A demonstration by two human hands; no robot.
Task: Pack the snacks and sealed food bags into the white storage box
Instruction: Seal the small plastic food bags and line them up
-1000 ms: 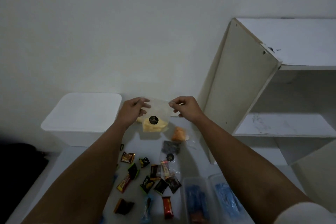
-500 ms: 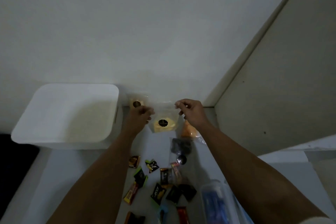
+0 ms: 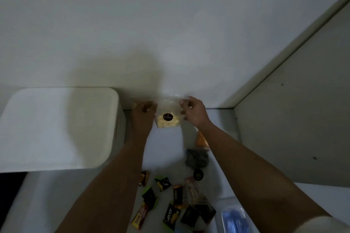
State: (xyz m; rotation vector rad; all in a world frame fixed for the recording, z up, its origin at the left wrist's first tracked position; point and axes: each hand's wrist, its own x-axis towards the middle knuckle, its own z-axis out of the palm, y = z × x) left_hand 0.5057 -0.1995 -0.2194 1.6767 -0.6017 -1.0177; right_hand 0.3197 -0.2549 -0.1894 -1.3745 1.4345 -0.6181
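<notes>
- the right hand (image 3: 194,112) pinched the top right corner of the clear bag (image 3: 169,114) between thumb and curled fingers.
- the left hand (image 3: 143,112) gripped the bag's left edge; its fingertips were turned away from the camera, so the exact hold could not be read.
- the clear bag hung upright between both hands, above the table (image 3: 166,149), with pale yellow pieces settled at its bottom and a dark round label on its face.
- the white storage box (image 3: 56,128) stood just left of the left hand, apart from the bag; its interior was not readable in the dim light.
- an orange bag (image 3: 201,139) and a dark bag (image 3: 197,158) lay under the right forearm; small wrapped snacks (image 3: 170,200) lay scattered nearer the camera.
- risk, as judged: the film was held only at its upper edge, so a loosened pinch could let the weighted bottom swing and the bag drop onto the table.
- risk, as judged: a low sideways carry could catch the bag on the box's near wall.
</notes>
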